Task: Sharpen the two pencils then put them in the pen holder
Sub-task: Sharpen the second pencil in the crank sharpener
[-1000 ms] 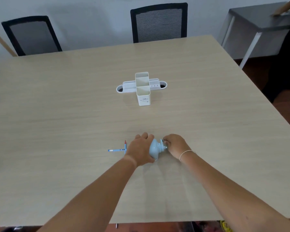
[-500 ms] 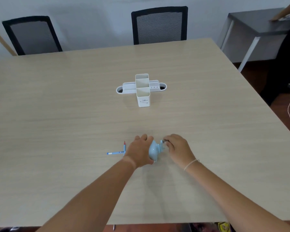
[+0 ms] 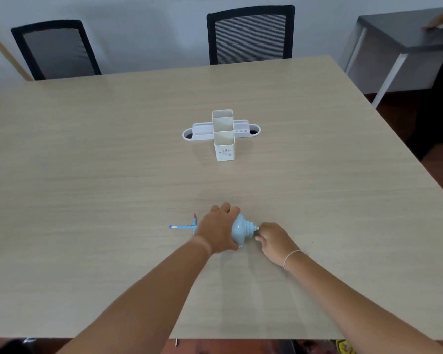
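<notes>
Both hands on the pale blue sharpener [image 3: 241,229], near table edge, well short of the pen holder [image 3: 223,134].

Right fingers [image 3: 259,236] pinch together at the sharpener's narrow stepped tip — half a second ago they sat higher on it and the right hand [image 3: 275,240] has slid a little off to the side. The left hand [image 3: 219,232] stays wrapped around the sharpener's wide, glossy, rounded body, fingers closed on it. Just beyond that hand, away from the sharpener, two blue pencils [image 3: 183,227] lie crossed, one red-tipped — unmoved. The pen holder is smooth white plastic: square upright cups on a rounded tray, standing on the matte wood-grain table [image 3: 87,175].
</notes>
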